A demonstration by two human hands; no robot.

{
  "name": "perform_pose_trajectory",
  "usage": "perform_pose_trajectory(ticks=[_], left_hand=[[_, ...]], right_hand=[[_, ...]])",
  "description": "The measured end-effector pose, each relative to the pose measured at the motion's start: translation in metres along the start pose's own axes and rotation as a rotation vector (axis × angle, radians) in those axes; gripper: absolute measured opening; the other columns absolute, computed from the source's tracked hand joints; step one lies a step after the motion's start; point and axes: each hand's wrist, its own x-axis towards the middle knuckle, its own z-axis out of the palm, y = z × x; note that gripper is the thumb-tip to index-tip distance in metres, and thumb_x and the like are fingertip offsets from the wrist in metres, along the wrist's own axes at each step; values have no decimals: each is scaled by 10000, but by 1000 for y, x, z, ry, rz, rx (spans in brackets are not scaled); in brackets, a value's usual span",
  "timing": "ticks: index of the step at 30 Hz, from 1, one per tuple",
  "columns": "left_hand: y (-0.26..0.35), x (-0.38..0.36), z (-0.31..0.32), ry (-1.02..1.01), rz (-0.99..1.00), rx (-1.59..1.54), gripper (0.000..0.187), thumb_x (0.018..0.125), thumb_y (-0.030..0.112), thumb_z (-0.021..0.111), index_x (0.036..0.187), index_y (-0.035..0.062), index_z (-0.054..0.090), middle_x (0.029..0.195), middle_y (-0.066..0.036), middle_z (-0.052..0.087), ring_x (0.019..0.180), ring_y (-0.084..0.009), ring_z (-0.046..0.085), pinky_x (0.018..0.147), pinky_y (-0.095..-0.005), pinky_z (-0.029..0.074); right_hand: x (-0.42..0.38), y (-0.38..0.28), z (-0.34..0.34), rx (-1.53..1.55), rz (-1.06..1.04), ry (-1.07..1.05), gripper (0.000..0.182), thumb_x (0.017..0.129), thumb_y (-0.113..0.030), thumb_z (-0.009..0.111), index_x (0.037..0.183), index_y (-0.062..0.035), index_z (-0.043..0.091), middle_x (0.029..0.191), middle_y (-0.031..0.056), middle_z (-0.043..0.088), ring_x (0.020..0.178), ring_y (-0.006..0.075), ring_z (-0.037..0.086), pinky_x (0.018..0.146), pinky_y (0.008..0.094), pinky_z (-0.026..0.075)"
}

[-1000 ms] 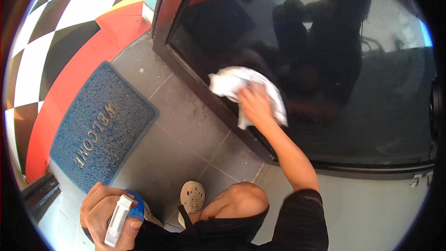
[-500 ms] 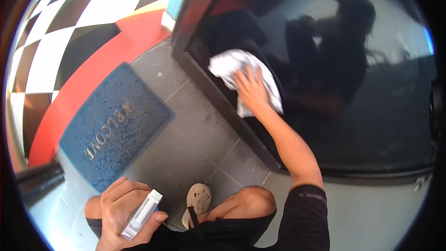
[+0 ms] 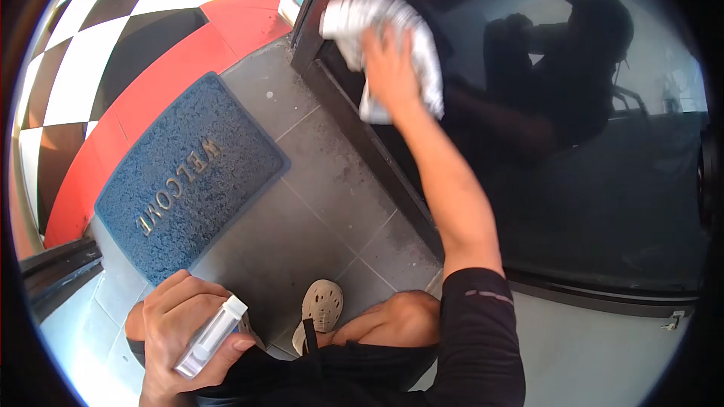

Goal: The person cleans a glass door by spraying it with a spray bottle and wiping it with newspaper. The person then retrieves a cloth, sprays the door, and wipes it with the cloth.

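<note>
On my view, the right hand is blurring at the fingers and covering part of the white cloth, whose striped edge is smearing too. The left hand is hiding much of the clear, white-topped object, so I'm not making out its full shape. The picture's edge is cutting off the dark glass panel, and I'm finding the metal fitting too small to identify.

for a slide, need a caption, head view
Right hand pressing a white cloth to a dark, reflective, black-framed panel
</note>
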Motion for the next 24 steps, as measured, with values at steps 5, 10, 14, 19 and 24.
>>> perform_pose_trajectory(ticks=[5, 10, 14, 19, 24], left_hand=[[-7, -12, 0, -31, -52, 48, 533, 729, 572, 717, 707, 43, 662, 710, -102, 643, 589, -257, 559, 552, -362, 377], [-16, -4, 18, -36, -56, 48, 540, 684, 571, 758, 708, 40, 666, 710, -86, 640, 560, -234, 524, 515, -338, 372], [-8, -2, 32, -57, -93, 56, 584, 719, 626, 718, 710, 45, 654, 710, -74, 645, 567, -210, 500, 536, -336, 345], [-2, -19, 33, -36, -121, 81, 618, 772, 681, 648, 665, 73, 628, 691, -63, 623, 580, -187, 483, 551, -334, 330], [-1, -34, 22, -52, -182, 83, 631, 780, 697, 636, 646, 82, 611, 683, -59, 614, 581, -178, 473, 547, -332, 318]], right_hand=[[-222, 41, -52, 178, 35, -494, 447, 891, -311, 561, 1279, -96, 620, 1366, 103, 534, 1295, 344, 445, 1088, 586, 320], [-252, 297, -199, -772, 523, 83, 464, 889, -485, 577, 1168, -121, 644, 1279, 135, 596, 1162, 380, 526, 927, 628, 360], [-144, 228, -157, -629, 550, 138, 322, 873, -362, 582, 1075, -124, 660, 1172, 94, 610, 1162, 388, 537, 886, 714, 355], [-247, -1, -18, 141, -5, -142, 362, 866, -262, 577, 1200, -153, 660, 1211, 24, 603, 1184, 295, 537, 921, 636, 436], [-453, 96, -77, 241, 91, -552, 297, 856, -296, 652, 1098, -134, 708, 1198, 81, 644, 1104, 314, 600, 985, 608, 431]])
